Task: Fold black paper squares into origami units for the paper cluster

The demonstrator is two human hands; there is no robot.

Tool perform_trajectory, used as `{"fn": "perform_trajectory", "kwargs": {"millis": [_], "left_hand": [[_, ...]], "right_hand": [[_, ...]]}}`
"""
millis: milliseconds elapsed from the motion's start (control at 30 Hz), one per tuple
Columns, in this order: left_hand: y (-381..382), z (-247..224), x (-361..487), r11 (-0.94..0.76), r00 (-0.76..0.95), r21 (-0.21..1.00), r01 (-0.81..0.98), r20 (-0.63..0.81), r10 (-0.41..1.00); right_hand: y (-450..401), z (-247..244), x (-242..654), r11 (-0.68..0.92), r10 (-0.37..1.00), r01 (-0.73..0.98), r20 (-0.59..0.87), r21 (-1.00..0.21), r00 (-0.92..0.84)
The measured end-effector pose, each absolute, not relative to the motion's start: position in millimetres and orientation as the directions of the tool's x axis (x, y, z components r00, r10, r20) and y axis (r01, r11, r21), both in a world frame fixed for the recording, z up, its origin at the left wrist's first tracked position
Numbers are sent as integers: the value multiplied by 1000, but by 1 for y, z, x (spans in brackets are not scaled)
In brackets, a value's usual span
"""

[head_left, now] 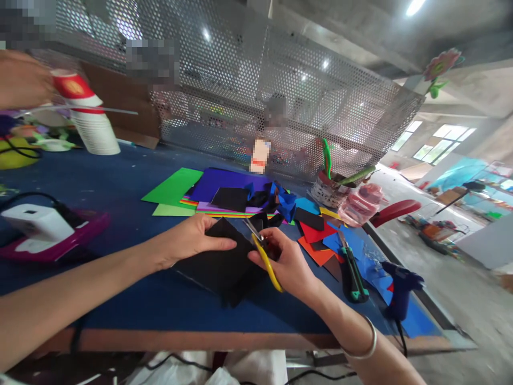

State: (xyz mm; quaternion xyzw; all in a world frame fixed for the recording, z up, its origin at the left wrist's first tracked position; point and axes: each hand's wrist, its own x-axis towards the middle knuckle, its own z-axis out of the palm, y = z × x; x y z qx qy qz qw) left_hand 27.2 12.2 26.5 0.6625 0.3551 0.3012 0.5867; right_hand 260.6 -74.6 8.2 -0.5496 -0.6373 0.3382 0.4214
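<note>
My left hand [204, 238] is closed, thumb on top, around the upper left part of a folded black sheet [224, 267], which hangs tilted over the table's front half. In my right hand [286, 262] is a pair of yellow-handled scissors [266, 262], its thin metal blades pointing up and left beside the sheet's right edge. Some of the fingers behind the handles are hidden. Just beyond both hands lies a stack of coloured sheets [224, 184], with black and blue scraps [284, 202] on it.
To the right lie a green-and-black utility knife [350, 267], a blue glue gun [401, 289] and red and orange pieces [316, 248]. A purple power strip [92, 230], stacked paper cups [94, 128] and another person's hand [24, 80] are at left. A perforated metal screen [224, 85] stands behind.
</note>
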Motion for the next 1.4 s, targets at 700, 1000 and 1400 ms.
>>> {"fn": "perform_trajectory", "kwargs": {"millis": [700,1000,1400], "left_hand": [[31,46,12,-116,584,978,175,-8,812],[29,50,12,-146,582,967,207,-2,813],[27,50,9,-237,645,948,211,47,763]], "right_hand": [[-74,3,273,410,894,818,355,-403,-273],[-75,-2,274,453,852,836,428,-310,-303],[-77,0,272,477,849,803,425,-357,-316]]}}
